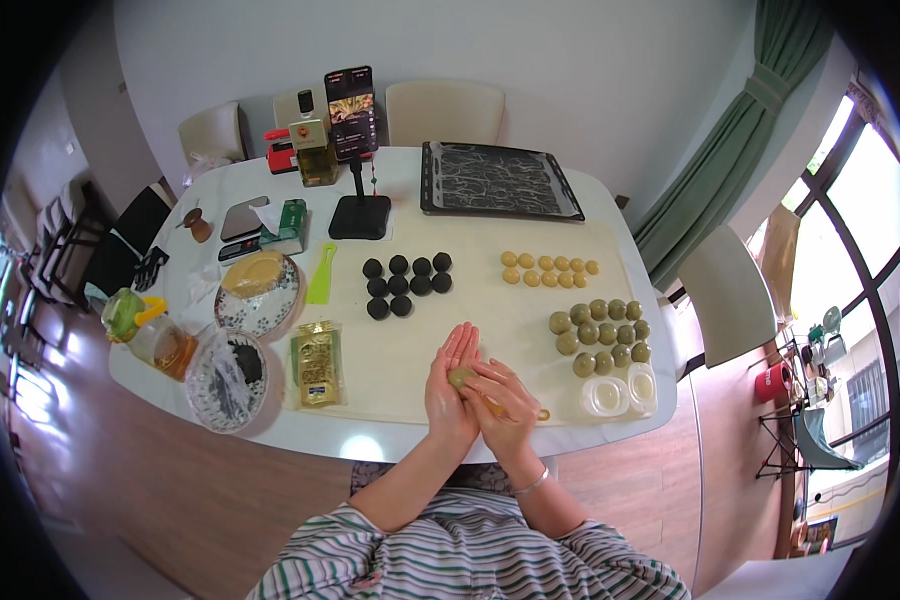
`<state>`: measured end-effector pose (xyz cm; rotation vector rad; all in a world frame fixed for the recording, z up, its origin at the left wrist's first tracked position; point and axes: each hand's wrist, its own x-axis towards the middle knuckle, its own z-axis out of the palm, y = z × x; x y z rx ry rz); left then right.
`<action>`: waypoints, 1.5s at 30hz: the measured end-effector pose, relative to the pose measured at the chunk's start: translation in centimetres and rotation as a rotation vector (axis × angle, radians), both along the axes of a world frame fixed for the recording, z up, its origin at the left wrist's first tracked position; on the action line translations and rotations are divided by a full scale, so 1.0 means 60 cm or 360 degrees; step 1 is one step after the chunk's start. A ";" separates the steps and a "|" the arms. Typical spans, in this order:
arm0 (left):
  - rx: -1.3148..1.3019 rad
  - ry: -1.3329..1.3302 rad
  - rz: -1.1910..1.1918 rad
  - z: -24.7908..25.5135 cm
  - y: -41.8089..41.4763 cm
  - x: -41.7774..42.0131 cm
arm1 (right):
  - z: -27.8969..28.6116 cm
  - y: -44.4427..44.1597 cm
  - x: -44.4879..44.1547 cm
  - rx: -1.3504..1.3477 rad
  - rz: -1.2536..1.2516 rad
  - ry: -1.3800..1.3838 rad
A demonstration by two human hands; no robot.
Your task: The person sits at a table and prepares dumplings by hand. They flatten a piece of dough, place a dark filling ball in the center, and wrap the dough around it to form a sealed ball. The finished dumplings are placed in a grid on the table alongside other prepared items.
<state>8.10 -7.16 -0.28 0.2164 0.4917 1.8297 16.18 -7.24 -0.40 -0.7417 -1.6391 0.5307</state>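
Note:
My left hand (452,397) is palm up near the table's front edge, with a green dough ball (462,377) resting on it. The fingers of my right hand (504,405) touch the ball from the right and partly cover it. An orange-handled tool (544,414) lies partly hidden beneath my right hand. Black dough balls (397,284) stand in rows on the pale mat (390,360), beyond my hands to the left. Small yellow balls (546,263) form two rows further right, and larger green balls (607,334) sit nearer, to the right of my hands.
Two clear plastic containers (605,396) stand front right. A lined black baking tray (502,182), phone on a stand (360,217) and glass bottle (316,150) are at the back. Left are a lime scraper (321,277), gold packet (319,367), patterned plate (251,313), bowl (195,405) and jug (154,345).

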 end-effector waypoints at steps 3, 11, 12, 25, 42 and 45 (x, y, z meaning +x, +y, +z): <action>-0.0046 0.0010 -0.0014 0.001 0.001 0.001 | -0.014 0.008 0.006 0.0065 0.0006 -0.0116; 0.0067 -0.0291 -0.0124 0.005 0.001 0.000 | -0.021 0.005 0.010 -0.0509 0.0353 0.0565; 0.0061 -0.0289 -0.0121 0.005 0.001 0.001 | -0.019 0.005 0.010 -0.0458 0.0332 0.0510; -0.0051 -0.0120 0.0002 0.007 -0.002 0.005 | -0.020 0.016 0.006 -0.0614 0.0435 0.0570; 0.0093 0.0073 0.0141 -0.028 0.032 -0.031 | 0.002 0.038 0.005 -0.0642 0.0833 -0.0270; 0.0253 0.0674 0.0208 -0.038 0.017 0.003 | 0.021 0.019 -0.016 -0.0654 0.0608 0.0247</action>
